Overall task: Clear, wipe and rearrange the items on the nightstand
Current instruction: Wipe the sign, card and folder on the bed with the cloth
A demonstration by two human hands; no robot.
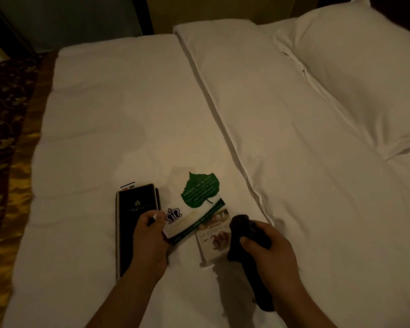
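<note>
On the white bed lie a black folder (133, 214), a white card with a green leaf print (197, 197) and a smaller card marked "39" (212, 242). My left hand (149, 237) pinches the lower left corner of the leaf card, resting partly over the black folder. My right hand (268, 254) is closed around a dark cloth (244, 235), which hangs down below the fist and covers the right edge of the "39" card. A small white strip with coloured dots (127, 186) peeks out behind the folder. The nightstand is out of view.
The white bedsheet (128, 114) spreads to the left and far side. A folded duvet edge (234, 143) runs diagonally to the right of the cards. A pillow (365, 79) lies at the upper right. Patterned carpet (7, 138) borders the bed's left side.
</note>
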